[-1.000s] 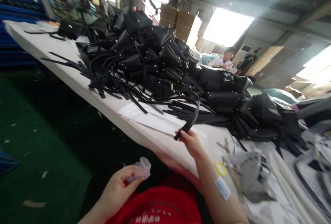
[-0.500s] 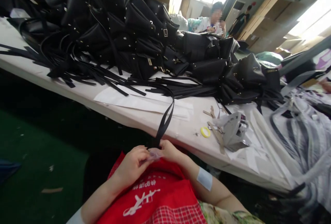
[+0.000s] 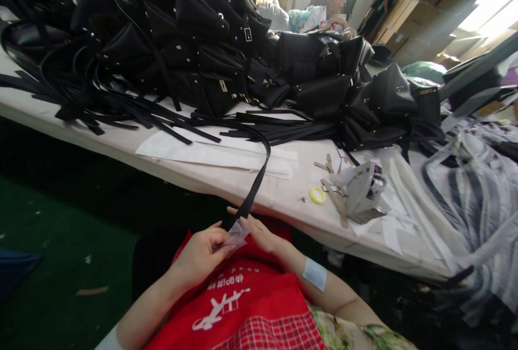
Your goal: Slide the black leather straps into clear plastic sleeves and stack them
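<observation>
A long black strap (image 3: 259,177) runs from the heap on the white table (image 3: 283,199) down over its front edge to my lap. My right hand (image 3: 259,234) holds the strap's free end between thumb and fingers. My left hand (image 3: 202,253) pinches a small piece of clear wrapping (image 3: 238,233) against that same end. Both hands meet just above my red apron (image 3: 243,307). A white plaster sits on my right forearm.
A big heap of black bags (image 3: 210,42) and loose straps (image 3: 133,112) covers the back of the table. White paper sheets (image 3: 202,150), a yellow tape ring (image 3: 318,194), card scraps and grey wrapping (image 3: 362,191) lie near the edge. Another person (image 3: 324,13) sits behind. Green floor lies at left.
My right hand drew the strap end off the table down to my lap, my left hand brought the clear wrapping up to it, and now both work at the strap's tip.
</observation>
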`<action>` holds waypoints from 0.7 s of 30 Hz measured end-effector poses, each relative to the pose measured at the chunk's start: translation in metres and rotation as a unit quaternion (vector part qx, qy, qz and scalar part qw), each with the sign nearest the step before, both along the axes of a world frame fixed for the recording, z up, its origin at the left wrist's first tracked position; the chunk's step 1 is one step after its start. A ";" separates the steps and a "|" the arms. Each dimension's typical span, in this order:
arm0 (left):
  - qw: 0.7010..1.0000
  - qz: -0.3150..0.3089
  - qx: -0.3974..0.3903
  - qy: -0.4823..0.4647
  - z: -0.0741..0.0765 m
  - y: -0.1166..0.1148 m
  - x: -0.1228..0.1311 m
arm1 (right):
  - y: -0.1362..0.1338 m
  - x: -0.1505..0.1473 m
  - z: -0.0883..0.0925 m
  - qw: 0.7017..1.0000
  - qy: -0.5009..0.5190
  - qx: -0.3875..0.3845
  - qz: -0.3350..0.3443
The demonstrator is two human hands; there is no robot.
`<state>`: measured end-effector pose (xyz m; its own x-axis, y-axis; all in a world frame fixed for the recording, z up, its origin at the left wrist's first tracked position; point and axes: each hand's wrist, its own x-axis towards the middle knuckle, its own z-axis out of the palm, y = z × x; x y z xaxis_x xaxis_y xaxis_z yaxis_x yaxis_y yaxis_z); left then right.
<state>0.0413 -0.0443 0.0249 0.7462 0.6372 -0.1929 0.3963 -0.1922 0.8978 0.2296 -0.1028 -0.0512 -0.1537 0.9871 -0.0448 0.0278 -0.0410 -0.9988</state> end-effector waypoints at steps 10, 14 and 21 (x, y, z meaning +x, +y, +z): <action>0.908 0.207 -0.353 -0.087 -0.020 0.006 -0.016 | 0.015 -0.008 -0.002 0.973 0.197 -0.119 0.005; 0.863 0.275 -0.414 -0.091 -0.016 0.013 -0.028 | 0.033 -0.014 -0.004 0.913 0.361 -0.181 -0.064; 0.840 0.314 -0.434 -0.083 -0.012 0.012 -0.030 | 0.061 -0.025 -0.002 0.893 0.384 -0.228 -0.061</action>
